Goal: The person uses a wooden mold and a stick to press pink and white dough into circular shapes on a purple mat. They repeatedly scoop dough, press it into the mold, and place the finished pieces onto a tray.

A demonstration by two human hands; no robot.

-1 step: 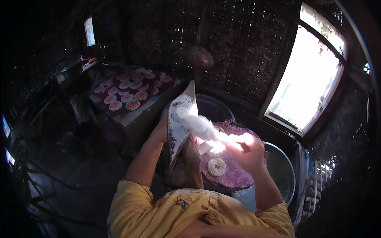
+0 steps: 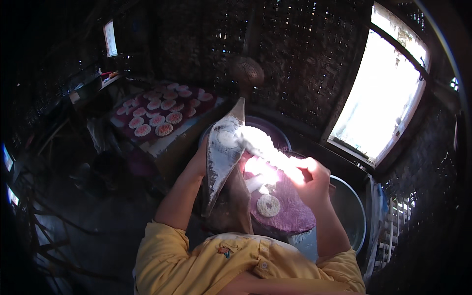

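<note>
A pointed wooden tool point(image 2: 222, 162) with a broad face smeared in white paste stands tilted in front of me. My left hand point(image 2: 200, 160) is closed around it, mostly hidden behind, with fingertips showing at its right edge. My right hand point(image 2: 313, 178) is closed on a white-coated stick-like tool point(image 2: 258, 142), which reaches to the pasted face; glare washes out its shape. Under the hands, a round tray with a purple cover point(image 2: 290, 206) bears a white ring-shaped piece point(image 2: 268, 205). More pale pieces beside it are lost in bright light.
A large basin point(image 2: 361, 216) stands at the right, and a dark tub point(image 2: 279, 136) behind the wooden tool. At the far left, a table point(image 2: 164, 145) holds many round pink-and-white pieces. A bright window point(image 2: 378, 93) is at the right; a woven wall point(image 2: 300, 73) stands behind.
My right hand has shifted slightly to the right and up with the white-coated tool. The tool's white end has moved up at the pasted face. My left hand barely moves.
</note>
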